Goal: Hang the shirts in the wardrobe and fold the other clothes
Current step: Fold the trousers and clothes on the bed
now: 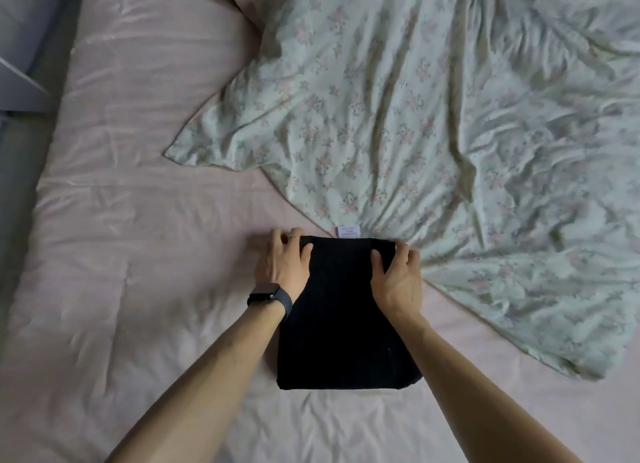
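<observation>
Far left, well away from the fingers, a grey-blue piece of furniture [20, 64] is cut off by the frame edge, too little of it showing to name. The pink bed sheet [138, 185] spreads wrinkled under everything.

Now the left hand [282, 265], dark watch [268, 295] on the wrist, ring [295, 237] on one finger. Its thumb lies on top of the folded black garment [343, 324] and its fingers [277, 240] curl over the far left corner, so it has that corner gripped. The fingertips dip out of sight at the edge of the cloth.

Between the two hands lies the garment itself, a dark rectangle flat on the bed, its near edge towards the person. It is so black that folds, seams and what kind of garment it is can't be made out.

Just beyond the fingers, a small white label [348, 231] peeks out at the garment's far edge; its print is unreadable.

The right hand [398, 279] mirrors the left: thumb on top, fingers [412, 254] curled round the far right corner, tips hidden.

Beyond and right of those fingers, a rumpled floral cover [450, 116] runs off the top and right of the frame.
</observation>
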